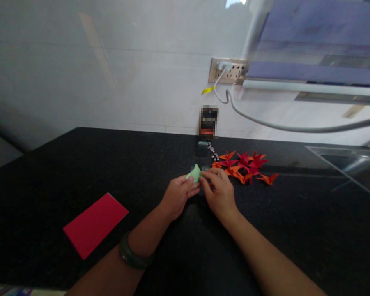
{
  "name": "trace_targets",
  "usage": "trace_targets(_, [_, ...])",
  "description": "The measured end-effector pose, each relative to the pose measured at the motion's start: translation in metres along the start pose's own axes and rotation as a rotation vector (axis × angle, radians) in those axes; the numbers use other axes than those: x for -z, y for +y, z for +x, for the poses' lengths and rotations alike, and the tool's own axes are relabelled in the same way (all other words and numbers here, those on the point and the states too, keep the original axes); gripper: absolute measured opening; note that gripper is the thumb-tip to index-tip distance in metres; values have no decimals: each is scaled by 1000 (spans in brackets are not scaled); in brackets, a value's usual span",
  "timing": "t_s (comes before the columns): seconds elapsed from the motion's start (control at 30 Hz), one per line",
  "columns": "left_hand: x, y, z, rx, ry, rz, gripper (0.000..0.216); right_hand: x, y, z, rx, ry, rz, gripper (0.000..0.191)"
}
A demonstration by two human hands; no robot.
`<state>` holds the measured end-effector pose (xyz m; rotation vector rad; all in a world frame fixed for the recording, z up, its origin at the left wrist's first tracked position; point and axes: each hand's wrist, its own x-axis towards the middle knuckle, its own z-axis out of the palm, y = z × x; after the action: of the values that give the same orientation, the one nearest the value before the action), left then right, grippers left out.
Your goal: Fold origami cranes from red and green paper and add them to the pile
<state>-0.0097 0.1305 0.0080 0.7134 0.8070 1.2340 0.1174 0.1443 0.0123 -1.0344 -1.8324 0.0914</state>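
- Near the middle of the frame, the left hand [179, 194] and right hand [219, 193] meet over a black countertop [43, 176].
- Both pinch a small folded green paper [195, 173] between closed fingertips, each from its own side.
- Just right of the hands lies a cluster of red and orange folded paper shapes [244, 165].
- In the lower left, a flat red paper sheet [95, 224] lies well apart.
- A dark bangle [132, 257] circles the left wrist.

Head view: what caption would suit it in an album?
Left hand and right hand pinch a folded green paper over a black counter; red sheet left, orange-red paper figures right.
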Motion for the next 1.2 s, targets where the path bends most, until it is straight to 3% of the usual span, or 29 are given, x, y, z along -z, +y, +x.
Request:
trace_targets(0.57, [-1,0,-1,-32,13,149,32,-2,4,-2,9,-32,-20,28])
trace_targets(1.2, [-4,2,-2,-92,110,468,23,-1,0,0,-75,1,90,17])
